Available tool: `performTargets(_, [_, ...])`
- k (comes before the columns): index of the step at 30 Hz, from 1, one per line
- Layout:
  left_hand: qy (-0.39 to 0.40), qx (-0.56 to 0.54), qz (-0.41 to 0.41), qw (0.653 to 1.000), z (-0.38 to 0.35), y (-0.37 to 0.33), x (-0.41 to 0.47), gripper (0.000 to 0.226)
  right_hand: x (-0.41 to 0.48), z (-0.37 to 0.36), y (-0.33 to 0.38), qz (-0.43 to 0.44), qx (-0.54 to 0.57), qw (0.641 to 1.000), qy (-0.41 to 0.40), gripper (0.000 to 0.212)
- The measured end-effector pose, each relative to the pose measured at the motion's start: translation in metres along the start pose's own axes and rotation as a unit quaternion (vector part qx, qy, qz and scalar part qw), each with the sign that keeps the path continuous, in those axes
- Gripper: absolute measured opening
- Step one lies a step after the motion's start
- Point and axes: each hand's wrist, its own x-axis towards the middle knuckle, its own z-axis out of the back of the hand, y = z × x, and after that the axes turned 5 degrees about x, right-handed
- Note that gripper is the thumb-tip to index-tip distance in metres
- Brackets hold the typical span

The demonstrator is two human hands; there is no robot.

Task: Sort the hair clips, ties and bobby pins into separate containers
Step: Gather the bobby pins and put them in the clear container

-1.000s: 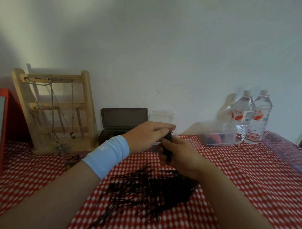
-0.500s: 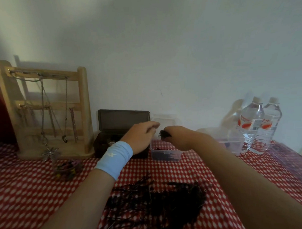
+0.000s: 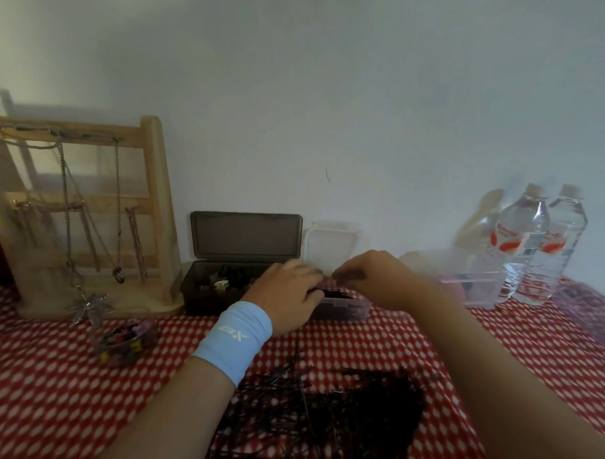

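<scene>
A loose heap of black bobby pins (image 3: 339, 409) lies on the checked cloth in front of me. Behind it stands a small clear container (image 3: 351, 310) with dark pins inside. My right hand (image 3: 374, 280) hovers over that container, its curled fingertips pinching a dark bunch of bobby pins (image 3: 347, 275). My left hand (image 3: 288, 294), with a light-blue wristband, covers the container's left end with bent fingers; whether it grips anything is hidden. A dark box (image 3: 209, 294) with its lid raised holds hair clips. A small round tub (image 3: 125, 341) holds coloured ties.
A wooden jewellery stand (image 3: 154, 203) hung with chains stands at the back left. A larger clear box (image 3: 474, 280) and two water bottles (image 3: 527, 244) stand at the back right. A lid (image 3: 331, 244) leans on the wall. The red checked tablecloth (image 3: 530, 340) covers the table.
Both hands have moved forward from above the pile to the small clear container at the back. The right hand carried the dark bunch of pins there and has lowered over it.
</scene>
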Motion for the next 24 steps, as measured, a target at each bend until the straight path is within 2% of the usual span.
performTargets(3, [0.034,0.027,-0.008,0.999,0.000,-0.002,0.001,0.045,-0.005,-0.006,0.007,0.011,-0.031,0.999,0.037,0.029])
performTargets(6, [0.050,0.028,-0.001,0.998,0.004,-0.003,0.001,0.046,-0.016,0.004,0.014,0.010,-0.011,1.000,-0.009,0.029])
performTargets(8, [0.031,0.017,-0.004,0.999,0.012,-0.008,0.001,0.044,-0.027,0.014,0.020,0.015,-0.002,0.999,-0.042,0.028])
performTargets(10, [-0.009,0.004,-0.015,1.000,0.024,-0.018,0.001,0.037,-0.045,0.024,0.026,0.011,0.017,0.999,-0.037,0.028])
performTargets(11, [-0.015,-0.010,-0.016,1.000,0.029,-0.024,0.001,0.032,-0.054,0.027,0.029,0.006,0.027,1.000,-0.015,0.028])
performTargets(13, [0.023,-0.041,-0.013,0.999,0.035,-0.037,0.000,0.026,-0.074,0.029,0.031,0.000,0.030,0.999,0.045,0.027])
performTargets(15, [0.113,-0.054,-0.007,0.992,0.033,-0.048,-0.004,0.027,-0.091,0.024,0.029,-0.003,0.020,0.993,0.113,0.035])
performTargets(18, [0.239,-0.024,-0.008,0.971,0.029,-0.063,-0.014,0.034,-0.112,0.019,0.028,-0.019,-0.009,0.979,0.203,0.061])
performTargets(21, [0.251,-0.073,-0.021,0.965,0.031,-0.066,-0.031,0.038,-0.125,0.016,0.031,-0.008,-0.014,0.969,0.248,0.072])
performTargets(24, [0.241,-0.162,-0.069,0.954,0.033,-0.067,-0.056,0.060,-0.128,0.008,0.031,0.002,-0.004,0.973,0.230,0.067])
